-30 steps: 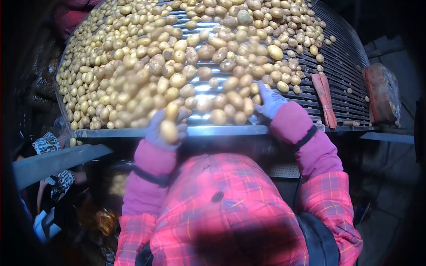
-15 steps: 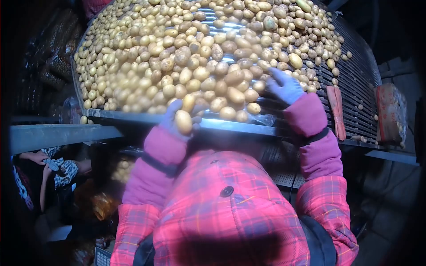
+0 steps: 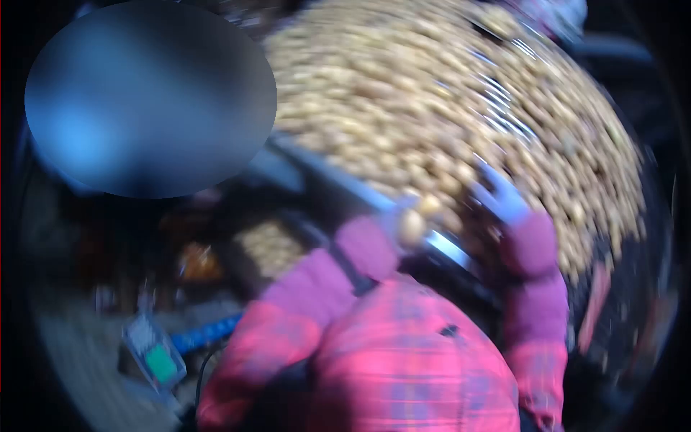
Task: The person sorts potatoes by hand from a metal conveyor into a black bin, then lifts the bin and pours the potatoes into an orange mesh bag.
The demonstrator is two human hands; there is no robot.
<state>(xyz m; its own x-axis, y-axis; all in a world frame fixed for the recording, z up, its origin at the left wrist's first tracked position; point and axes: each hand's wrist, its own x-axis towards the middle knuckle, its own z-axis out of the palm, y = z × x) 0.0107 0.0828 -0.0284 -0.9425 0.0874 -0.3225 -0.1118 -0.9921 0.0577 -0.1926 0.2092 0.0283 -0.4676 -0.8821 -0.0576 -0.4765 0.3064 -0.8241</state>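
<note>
My left hand [image 3: 389, 216], in a pale glove, is closed around a potato [image 3: 412, 228] at the near edge of the sorting table. Another yellowish potato [image 3: 430, 204] lies beside its fingers; whether the hand touches it is blurred. To the right, my gloved right hand [image 3: 508, 202] reaches over the heap of potatoes [image 3: 381, 101], with thumb and fingers apart and nothing seen between them. Bare metal bars [image 3: 504, 108] show through the heap farther back. Motion smears the whole view.
A metal rim [image 3: 338, 176] runs along the table's near side. Below left are more potatoes [image 3: 270, 248], an orange object [image 3: 198, 261] and a device with a green panel [image 3: 163, 364]. A red strip [image 3: 596, 306] lies at right. A blurred oval covers the upper left.
The view has swung left, so the table appears tilted and shifted right. My left hand still holds a potato; my right hand remains over the heap with its fingers apart.
</note>
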